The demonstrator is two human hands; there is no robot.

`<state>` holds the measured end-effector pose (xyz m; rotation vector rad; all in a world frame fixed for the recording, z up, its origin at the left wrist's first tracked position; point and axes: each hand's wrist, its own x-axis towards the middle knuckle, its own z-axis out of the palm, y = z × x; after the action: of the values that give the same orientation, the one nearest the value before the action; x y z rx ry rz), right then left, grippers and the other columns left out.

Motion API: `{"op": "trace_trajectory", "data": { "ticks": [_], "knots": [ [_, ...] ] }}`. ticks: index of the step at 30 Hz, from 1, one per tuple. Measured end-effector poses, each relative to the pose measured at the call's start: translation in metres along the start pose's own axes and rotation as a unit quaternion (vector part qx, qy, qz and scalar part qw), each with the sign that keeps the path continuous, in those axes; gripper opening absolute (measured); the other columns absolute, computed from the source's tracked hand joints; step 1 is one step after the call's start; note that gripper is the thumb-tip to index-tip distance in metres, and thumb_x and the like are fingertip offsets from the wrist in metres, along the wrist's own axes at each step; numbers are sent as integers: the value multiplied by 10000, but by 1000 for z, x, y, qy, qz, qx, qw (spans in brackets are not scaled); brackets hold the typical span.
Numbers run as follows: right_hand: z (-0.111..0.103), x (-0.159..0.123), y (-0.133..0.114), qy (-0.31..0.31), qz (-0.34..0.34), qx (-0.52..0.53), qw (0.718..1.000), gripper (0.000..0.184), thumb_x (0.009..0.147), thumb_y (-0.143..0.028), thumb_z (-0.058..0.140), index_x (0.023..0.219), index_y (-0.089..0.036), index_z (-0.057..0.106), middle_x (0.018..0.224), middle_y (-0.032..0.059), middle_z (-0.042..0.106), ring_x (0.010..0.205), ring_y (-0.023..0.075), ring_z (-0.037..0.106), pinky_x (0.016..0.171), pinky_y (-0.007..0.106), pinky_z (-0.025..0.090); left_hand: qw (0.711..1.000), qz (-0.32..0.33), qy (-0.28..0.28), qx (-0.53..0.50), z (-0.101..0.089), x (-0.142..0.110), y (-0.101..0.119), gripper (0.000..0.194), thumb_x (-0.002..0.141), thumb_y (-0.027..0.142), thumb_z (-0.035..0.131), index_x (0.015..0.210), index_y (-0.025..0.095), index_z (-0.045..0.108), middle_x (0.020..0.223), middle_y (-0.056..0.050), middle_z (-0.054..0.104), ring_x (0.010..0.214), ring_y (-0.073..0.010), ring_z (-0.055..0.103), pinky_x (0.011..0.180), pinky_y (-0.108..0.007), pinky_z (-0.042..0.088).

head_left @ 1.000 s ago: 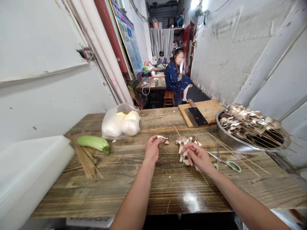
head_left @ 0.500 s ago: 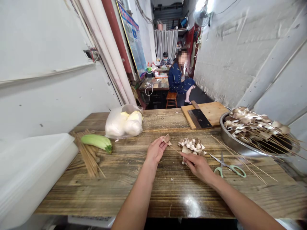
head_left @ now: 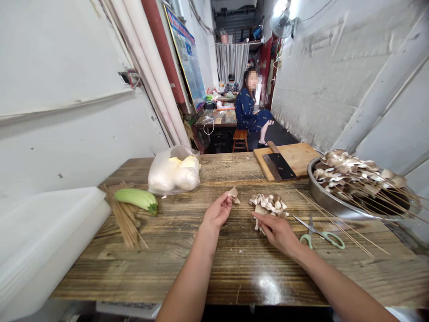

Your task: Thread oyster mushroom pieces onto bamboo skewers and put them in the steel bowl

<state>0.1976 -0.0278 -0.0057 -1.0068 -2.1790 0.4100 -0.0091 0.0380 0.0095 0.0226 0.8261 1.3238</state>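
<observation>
My left hand (head_left: 218, 210) pinches an oyster mushroom piece (head_left: 234, 195) between thumb and fingertips, raised over the wooden table. Just to its right, my right hand (head_left: 277, 230) is closed on a thin bamboo skewer (head_left: 250, 211), whose short visible end points left toward that piece. Most of the skewer is hidden by the hand, and whether its tip touches the mushroom I cannot tell. A small heap of oyster mushroom pieces (head_left: 268, 203) lies beside and partly behind my right hand. Scissors with green handles (head_left: 321, 234) rest open to the right of this hand.
Loose skewers (head_left: 338, 226) lie near a metal basin (head_left: 318, 201) of skewered mushrooms. A cleaver (head_left: 279, 165) rests on a cutting board (head_left: 301, 156). Leftward are a plastic bag (head_left: 161, 174), a green gourd (head_left: 136, 198) and a skewer bundle (head_left: 125, 223). Two people sit beyond.
The mushroom piece in my left hand has turned and sits a little more upright, with the fingers closed tighter. Less of the skewer shows between the hands. My right hand has barely moved.
</observation>
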Motion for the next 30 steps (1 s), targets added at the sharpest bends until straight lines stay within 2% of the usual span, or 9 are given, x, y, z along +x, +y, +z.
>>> {"op": "trace_trajectory", "data": {
  "ticks": [5,13,21,30],
  "knots": [
    [1,0,-1,-8,-1,7,1000,402,857,-116,405,1231,-204,526,797,57,656,706,141,607,678,247,484,999,-49,10,-18,1,-3,1,91,800,100,541,727,100,594,664,-58,624,601,-90,588,560,-176,513],
    [-1,1,-3,7,10,-4,1000,390,863,-129,401,1220,-205,539,770,54,653,682,137,610,667,244,486,999,-52,-3,-14,1,-4,-1,80,811,103,528,758,113,588,652,-48,617,595,-88,586,557,-186,512],
    [1,0,-1,-2,22,-17,1000,405,854,-112,399,1220,-210,539,834,64,669,736,150,621,689,251,488,997,-66,-12,-33,0,-2,-4,92,808,87,525,742,115,583,632,-38,605,586,-84,569,573,-189,497],
    [1,1,-1,-4,23,-17,1000,385,858,-129,390,1200,-188,558,809,67,667,717,154,620,682,261,492,997,-70,-6,-32,3,-5,-3,94,803,60,522,745,107,579,625,-27,594,574,-77,572,552,-181,500]
  ]
}}
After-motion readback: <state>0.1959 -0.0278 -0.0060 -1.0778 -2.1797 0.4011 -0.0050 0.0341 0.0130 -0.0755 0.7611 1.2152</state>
